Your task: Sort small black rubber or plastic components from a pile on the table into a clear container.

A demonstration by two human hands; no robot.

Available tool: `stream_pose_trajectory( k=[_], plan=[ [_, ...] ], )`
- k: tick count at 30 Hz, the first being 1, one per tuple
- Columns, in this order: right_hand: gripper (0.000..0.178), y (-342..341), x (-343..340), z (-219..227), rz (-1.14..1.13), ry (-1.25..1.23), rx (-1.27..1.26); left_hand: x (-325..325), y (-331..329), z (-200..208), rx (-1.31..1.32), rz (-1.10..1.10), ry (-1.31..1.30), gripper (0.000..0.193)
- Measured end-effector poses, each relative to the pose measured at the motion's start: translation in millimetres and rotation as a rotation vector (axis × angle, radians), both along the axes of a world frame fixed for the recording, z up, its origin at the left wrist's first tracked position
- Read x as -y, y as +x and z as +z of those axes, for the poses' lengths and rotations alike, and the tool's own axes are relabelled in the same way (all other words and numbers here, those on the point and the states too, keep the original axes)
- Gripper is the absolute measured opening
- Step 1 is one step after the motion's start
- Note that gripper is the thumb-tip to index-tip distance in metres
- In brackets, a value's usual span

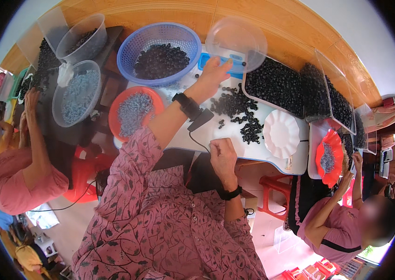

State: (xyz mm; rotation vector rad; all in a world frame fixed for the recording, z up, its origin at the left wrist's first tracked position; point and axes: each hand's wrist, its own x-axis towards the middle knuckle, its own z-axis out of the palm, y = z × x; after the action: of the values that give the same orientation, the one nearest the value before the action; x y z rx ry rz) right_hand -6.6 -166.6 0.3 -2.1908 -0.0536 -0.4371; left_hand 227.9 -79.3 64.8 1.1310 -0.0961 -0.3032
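Note:
My left hand [214, 74] reaches over the far side of the white table, its fingers closed at the lower rim of a clear round plastic bowl [236, 39]. Beneath that bowl lies a blue tray [207, 59], partly covered. My right hand [223, 156] is curled at the table's near edge, thumb and fingers together; whatever they hold is hidden. Between the hands, small black ring-like parts [235, 101] are scattered in a loose heap. To the left stand a blue perforated basket [127, 53] of black parts and a red bowl [114, 122] of small silvery pieces.
A large tray [245, 88] full of black parts and a white scalloped plate [281, 134] lie to the right. Co-workers sit at left [27, 177] and right [337, 221]. A red stool [272, 193] stands below the table. A cable [197, 142] hangs from my left wrist device.

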Motion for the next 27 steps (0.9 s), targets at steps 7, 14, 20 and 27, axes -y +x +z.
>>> stream_pose_trajectory(
  k=[7,14,20,27],
  plan=[
    [0.007,1,-3,0,0.005,-0.013,-0.006,35,-15,4,-0.059,-0.120,-0.057,0.039],
    [0.006,0,3,-2,0.004,-0.037,0.009,40,-11,12,-0.116,-0.255,0.102,0.059],
    [0.006,4,0,2,0.025,0.006,0.023,28,57,-30,-0.003,0.184,0.505,0.037],
    [0.007,5,4,12,0.041,0.102,-0.022,29,113,-41,0.250,0.625,0.923,0.045]
  ],
)
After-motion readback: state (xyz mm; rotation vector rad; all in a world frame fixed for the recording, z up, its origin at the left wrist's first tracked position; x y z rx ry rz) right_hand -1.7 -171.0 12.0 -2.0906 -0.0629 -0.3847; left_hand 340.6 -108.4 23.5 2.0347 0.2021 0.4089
